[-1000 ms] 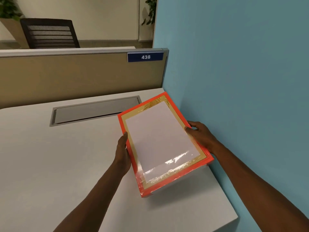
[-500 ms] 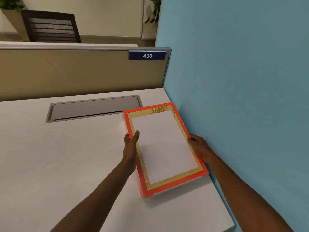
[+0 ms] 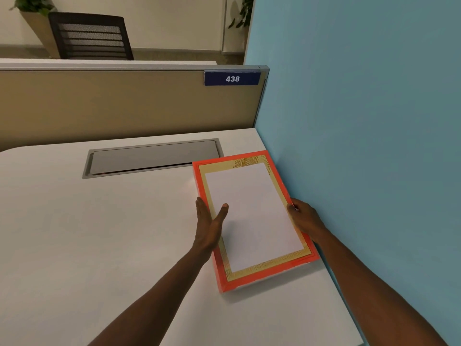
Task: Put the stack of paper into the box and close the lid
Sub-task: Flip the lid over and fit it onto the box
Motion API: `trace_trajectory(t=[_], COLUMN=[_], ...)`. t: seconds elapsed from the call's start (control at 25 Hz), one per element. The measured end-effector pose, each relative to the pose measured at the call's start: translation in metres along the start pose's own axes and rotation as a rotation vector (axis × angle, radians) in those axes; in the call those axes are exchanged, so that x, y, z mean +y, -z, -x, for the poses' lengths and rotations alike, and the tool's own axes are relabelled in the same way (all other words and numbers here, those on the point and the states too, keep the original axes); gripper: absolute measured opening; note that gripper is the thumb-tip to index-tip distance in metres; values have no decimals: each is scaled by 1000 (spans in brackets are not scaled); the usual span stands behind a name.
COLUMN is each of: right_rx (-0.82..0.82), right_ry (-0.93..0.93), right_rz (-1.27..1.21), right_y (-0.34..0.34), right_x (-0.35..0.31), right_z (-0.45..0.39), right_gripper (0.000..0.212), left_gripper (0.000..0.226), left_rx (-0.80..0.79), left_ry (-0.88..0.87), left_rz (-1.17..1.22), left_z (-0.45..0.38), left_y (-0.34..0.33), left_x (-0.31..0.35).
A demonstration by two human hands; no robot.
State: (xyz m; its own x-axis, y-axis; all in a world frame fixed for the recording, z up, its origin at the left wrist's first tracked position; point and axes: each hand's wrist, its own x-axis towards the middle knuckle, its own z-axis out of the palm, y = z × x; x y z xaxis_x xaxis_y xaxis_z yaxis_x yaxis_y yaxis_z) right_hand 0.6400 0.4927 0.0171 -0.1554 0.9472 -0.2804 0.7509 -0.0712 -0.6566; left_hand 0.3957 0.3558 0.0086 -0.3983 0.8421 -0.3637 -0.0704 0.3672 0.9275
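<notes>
A flat orange box with a gold border and a white middle panel lies on the white desk, close against the blue wall. Its top looks like a shut lid; no loose paper shows. My left hand lies flat along the box's left side with the thumb resting on the white panel. My right hand grips the box's right edge, squeezed between box and wall.
The blue wall borders the desk on the right. A grey cable flap is set into the desk behind the box. A tan partition with a "438" plate closes the back; a black chair stands beyond it.
The box has come down from a tilted, lifted hold to lie flat on the desk, nearer the wall. My left thumb has moved onto its top.
</notes>
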Motion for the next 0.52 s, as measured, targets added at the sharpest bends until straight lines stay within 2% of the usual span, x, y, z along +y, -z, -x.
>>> trace_trajectory(t=[0.08, 0.24, 0.52], right_rx=[23, 61, 40], right_ry=[67, 156, 137], right_rz=[59, 179, 245], right_y=[-3, -8, -15], right_x=[0, -1, 1], right_z=[2, -2, -11], right_gripper=[49, 56, 52], left_gripper=[113, 116, 116], left_rx=[6, 36, 38], left_ry=[-59, -60, -33], left_rz=[-106, -116, -133], left_z=[3, 1, -3], left_y=[-4, -7, -6], left_x=[-7, -8, -13])
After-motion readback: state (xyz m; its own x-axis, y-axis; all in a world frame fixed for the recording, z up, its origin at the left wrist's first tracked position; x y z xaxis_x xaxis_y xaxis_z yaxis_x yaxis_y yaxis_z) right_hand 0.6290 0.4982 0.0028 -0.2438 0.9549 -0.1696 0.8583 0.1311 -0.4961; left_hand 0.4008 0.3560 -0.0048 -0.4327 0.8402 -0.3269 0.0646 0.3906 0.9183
